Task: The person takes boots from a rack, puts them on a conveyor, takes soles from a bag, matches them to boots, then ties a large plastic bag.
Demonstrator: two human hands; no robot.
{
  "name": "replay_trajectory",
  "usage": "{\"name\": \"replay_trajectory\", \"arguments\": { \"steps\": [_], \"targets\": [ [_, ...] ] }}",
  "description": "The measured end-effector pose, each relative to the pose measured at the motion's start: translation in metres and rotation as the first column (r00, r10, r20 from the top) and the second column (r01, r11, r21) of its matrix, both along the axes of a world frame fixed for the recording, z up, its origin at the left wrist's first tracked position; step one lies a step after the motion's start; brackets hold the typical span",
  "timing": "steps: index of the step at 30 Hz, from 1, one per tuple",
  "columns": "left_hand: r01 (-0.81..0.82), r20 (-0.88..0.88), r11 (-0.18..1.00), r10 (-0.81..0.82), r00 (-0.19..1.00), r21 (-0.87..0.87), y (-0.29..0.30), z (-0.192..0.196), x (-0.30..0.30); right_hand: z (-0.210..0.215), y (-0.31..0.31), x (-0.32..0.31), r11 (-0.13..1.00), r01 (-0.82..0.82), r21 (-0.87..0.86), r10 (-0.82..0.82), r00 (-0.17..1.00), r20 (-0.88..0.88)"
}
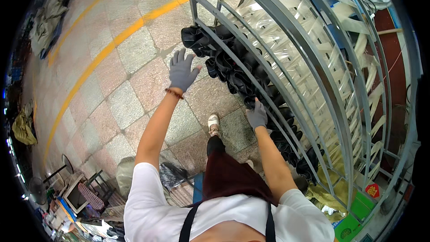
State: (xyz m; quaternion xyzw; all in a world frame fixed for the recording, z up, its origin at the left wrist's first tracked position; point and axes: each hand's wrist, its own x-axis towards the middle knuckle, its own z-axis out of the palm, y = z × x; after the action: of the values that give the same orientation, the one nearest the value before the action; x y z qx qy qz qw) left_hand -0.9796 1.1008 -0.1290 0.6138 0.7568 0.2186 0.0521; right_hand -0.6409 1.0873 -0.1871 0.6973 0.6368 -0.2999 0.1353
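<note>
My left hand (182,71), in a grey glove with bare fingertips, reaches forward over the floor with its fingers spread and nothing in them. Just right of it, black shoes (197,37) are crowded along the low side of a grey metal rack (265,65). My right hand (257,117), gloved the same way, is at the middle of that row. Its visible fingers are apart, one pointing along the rack bar beside a dark shoe. Whether it touches the shoe or the bar is hard to make out.
Clear plastic strips (304,40) fill the rack's upper part. A yellow line (127,33) curves over the tiled floor at left. Behind me at lower left are a grey sack (126,175) and a dark plastic bag (172,175). A green box (360,210) stands at lower right.
</note>
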Motion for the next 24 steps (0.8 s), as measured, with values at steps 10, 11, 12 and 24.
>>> {"name": "replay_trajectory", "arguments": {
  "steps": [10,11,12,24],
  "targets": [
    [0.016,0.106,0.878,0.040,0.994,-0.479,0.149,-0.112,-0.021,-0.061,0.042,-0.052,0.967,-0.116,0.226,0.095,0.990,0.104],
    [0.086,0.169,0.751,0.035,0.985,-0.655,0.159,-0.099,-0.014,-0.068,0.041,-0.054,0.952,-0.083,0.295,0.071,0.996,0.050],
    [0.076,0.093,0.775,-0.022,0.995,-0.628,0.158,-0.106,-0.002,-0.078,0.037,-0.055,0.943,-0.035,0.331,0.044,0.999,-0.022],
    [-0.139,-0.036,0.813,0.145,0.989,-0.566,0.168,-0.172,0.030,-0.101,0.052,-0.089,0.938,0.286,0.196,-0.240,0.943,-0.231]
  ]
}}
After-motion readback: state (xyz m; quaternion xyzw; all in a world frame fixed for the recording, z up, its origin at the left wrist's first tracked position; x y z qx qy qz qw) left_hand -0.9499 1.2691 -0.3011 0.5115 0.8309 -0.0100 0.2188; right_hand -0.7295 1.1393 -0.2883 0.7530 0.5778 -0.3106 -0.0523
